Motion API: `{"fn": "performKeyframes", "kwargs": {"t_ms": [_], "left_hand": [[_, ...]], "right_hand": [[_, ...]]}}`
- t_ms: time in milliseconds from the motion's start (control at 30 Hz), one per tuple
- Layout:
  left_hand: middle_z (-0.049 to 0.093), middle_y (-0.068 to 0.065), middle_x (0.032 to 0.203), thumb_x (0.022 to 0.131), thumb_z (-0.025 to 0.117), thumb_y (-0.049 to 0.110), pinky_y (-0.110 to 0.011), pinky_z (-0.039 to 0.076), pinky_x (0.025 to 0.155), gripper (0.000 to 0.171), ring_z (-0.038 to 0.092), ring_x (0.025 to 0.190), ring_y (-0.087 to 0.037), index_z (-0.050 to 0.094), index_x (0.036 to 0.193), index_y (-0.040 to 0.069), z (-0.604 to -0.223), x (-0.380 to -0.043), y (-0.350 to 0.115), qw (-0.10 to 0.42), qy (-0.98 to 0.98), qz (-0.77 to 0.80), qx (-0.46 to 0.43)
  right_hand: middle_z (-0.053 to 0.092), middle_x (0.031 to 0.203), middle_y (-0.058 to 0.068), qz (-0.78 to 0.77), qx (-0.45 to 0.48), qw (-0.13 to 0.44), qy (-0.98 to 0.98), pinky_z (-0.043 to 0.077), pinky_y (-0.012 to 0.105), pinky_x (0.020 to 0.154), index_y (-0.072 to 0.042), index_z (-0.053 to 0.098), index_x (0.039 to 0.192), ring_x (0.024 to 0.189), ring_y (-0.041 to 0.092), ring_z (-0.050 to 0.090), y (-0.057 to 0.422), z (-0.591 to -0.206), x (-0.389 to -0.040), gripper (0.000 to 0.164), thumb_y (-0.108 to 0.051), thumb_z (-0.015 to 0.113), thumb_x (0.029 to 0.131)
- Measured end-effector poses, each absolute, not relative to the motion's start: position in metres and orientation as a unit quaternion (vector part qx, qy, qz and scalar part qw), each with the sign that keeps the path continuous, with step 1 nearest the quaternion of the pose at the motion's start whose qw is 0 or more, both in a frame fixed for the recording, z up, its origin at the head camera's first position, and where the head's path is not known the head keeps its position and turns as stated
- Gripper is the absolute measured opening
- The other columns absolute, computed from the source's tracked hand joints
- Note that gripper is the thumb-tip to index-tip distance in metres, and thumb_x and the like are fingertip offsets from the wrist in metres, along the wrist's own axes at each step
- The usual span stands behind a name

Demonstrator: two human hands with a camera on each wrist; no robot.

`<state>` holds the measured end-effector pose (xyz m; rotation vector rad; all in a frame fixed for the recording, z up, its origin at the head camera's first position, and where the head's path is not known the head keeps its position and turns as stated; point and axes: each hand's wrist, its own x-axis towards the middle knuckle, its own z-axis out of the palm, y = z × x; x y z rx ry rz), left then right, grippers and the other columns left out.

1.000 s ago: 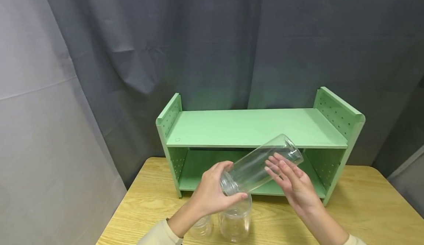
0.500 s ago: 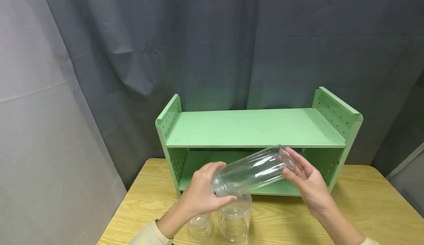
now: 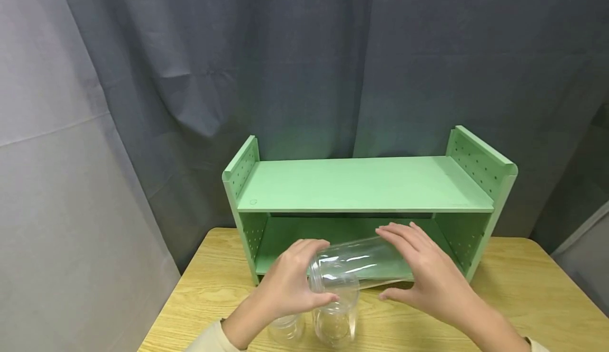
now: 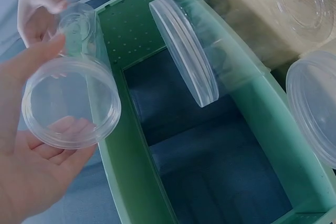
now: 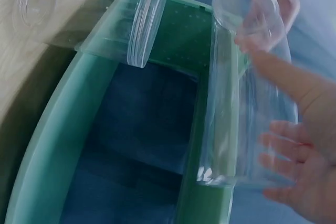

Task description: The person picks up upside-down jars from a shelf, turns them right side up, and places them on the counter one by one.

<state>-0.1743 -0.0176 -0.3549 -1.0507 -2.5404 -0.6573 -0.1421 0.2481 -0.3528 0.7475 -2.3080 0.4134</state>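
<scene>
A tall clear jar (image 3: 352, 262) lies almost level above the table, its ringed mouth end to the left. My left hand (image 3: 290, 283) grips that end, with fingers over the top and the thumb below. The right hand (image 3: 428, 283) is around the base end, fingers over it and thumb below, slightly apart from the wall. In the right wrist view, that hand's fingers (image 5: 286, 153) are blurred and loosely spread beside the jar. Below the held jar, a wide clear jar (image 3: 335, 328) stands on the table, with a smaller clear jar (image 3: 287, 330) left of it, partly hidden.
Behind the hands stands a green two-level shelf (image 3: 366, 185) with perforated side panels. It rests on a wooden table (image 3: 204, 272). Dark grey curtains (image 3: 304, 66) hang behind, and a paler cloth (image 3: 71, 209) hangs on the left.
The held jar has swung from steeply tilted to nearly level, its base end lowering. My right hand has come off the jar's end and turned over it. The left hand keeps its grip.
</scene>
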Motion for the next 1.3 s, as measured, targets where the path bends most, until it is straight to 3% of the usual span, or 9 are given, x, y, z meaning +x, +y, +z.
{"fn": "performKeyframes", "kwargs": {"t_ms": [100,300,367,467,533,600,967,1200,1300], "left_hand": [[0.062,-0.002,0.128,0.061,0.088,0.041,-0.030,0.050,0.103,0.083,0.057,0.120,-0.016,0.054,0.130,0.008,-0.355,-0.174,-0.018,0.164,-0.885,-0.225,-0.374],[0.062,0.000,0.125,0.060,0.089,0.039,-0.026,0.052,0.099,0.082,0.057,0.117,-0.013,0.054,0.128,0.009,-0.358,-0.173,-0.016,0.179,-0.873,-0.214,-0.401],[0.063,0.000,0.124,0.059,0.090,0.039,-0.025,0.052,0.098,0.082,0.058,0.116,-0.012,0.054,0.127,0.009,-0.359,-0.172,-0.015,0.198,-0.865,-0.199,-0.415],[0.063,0.001,0.124,0.059,0.089,0.040,-0.022,0.052,0.098,0.082,0.058,0.115,-0.011,0.055,0.126,0.009,-0.360,-0.170,-0.013,0.229,-0.854,-0.174,-0.434],[0.064,0.001,0.123,0.059,0.089,0.041,-0.021,0.051,0.098,0.081,0.059,0.114,-0.011,0.055,0.126,0.009,-0.361,-0.170,-0.012,0.246,-0.848,-0.160,-0.442],[0.064,0.001,0.123,0.059,0.088,0.042,-0.020,0.051,0.098,0.081,0.059,0.114,-0.011,0.055,0.126,0.009,-0.362,-0.169,-0.012,0.252,-0.846,-0.153,-0.445],[0.054,0.000,0.139,0.063,0.087,0.043,-0.027,0.045,0.109,0.091,0.050,0.130,-0.013,0.047,0.138,0.010,-0.364,-0.169,-0.017,0.218,-0.846,-0.210,-0.440],[0.050,0.005,0.143,0.069,0.082,0.048,-0.040,0.047,0.107,0.087,0.047,0.134,-0.013,0.044,0.141,0.019,-0.370,-0.171,-0.034,0.169,-0.859,-0.318,-0.364],[0.053,0.005,0.140,0.071,0.082,0.043,-0.043,0.048,0.104,0.079,0.050,0.131,-0.015,0.047,0.139,0.021,-0.376,-0.177,-0.046,0.165,-0.858,-0.361,-0.325]], "right_hand": [[0.060,0.129,0.010,0.095,0.301,0.341,-0.885,0.000,0.021,0.125,0.000,0.054,0.131,0.121,0.028,0.053,0.243,-0.352,-0.142,0.107,-0.044,0.091,0.040],[0.063,0.123,0.010,0.083,0.307,0.335,-0.887,0.002,0.017,0.123,0.001,0.056,0.126,0.115,0.027,0.057,0.234,-0.356,-0.142,0.103,-0.040,0.093,0.038],[0.063,0.121,0.008,0.082,0.307,0.333,-0.888,0.019,0.020,0.121,-0.001,0.057,0.125,0.112,0.025,0.059,0.231,-0.358,-0.141,0.101,-0.040,0.093,0.039],[0.065,0.115,0.005,0.076,0.303,0.335,-0.889,0.043,0.028,0.104,-0.003,0.059,0.120,0.107,0.021,0.061,0.225,-0.362,-0.140,0.095,-0.037,0.094,0.039],[0.065,0.111,0.003,0.072,0.299,0.340,-0.889,0.051,0.034,0.090,-0.004,0.061,0.117,0.103,0.020,0.062,0.223,-0.364,-0.140,0.091,-0.035,0.094,0.039],[0.066,0.109,0.003,0.071,0.298,0.343,-0.888,0.053,0.035,0.088,-0.004,0.062,0.114,0.101,0.019,0.062,0.222,-0.366,-0.140,0.087,-0.033,0.094,0.038],[0.065,0.116,0.002,0.101,0.300,0.352,-0.881,0.045,0.029,0.094,-0.006,0.061,0.120,0.106,0.018,0.061,0.229,-0.374,-0.140,0.090,-0.035,0.093,0.041],[0.062,0.124,-0.002,0.171,0.242,0.330,-0.896,0.029,0.002,0.103,-0.011,0.057,0.129,0.112,0.016,0.058,0.243,-0.396,-0.140,0.092,-0.033,0.093,0.047],[0.062,0.123,-0.003,0.198,0.210,0.320,-0.902,0.027,-0.002,0.102,-0.012,0.057,0.128,0.110,0.015,0.058,0.250,-0.408,-0.138,0.090,-0.034,0.093,0.049]]}}
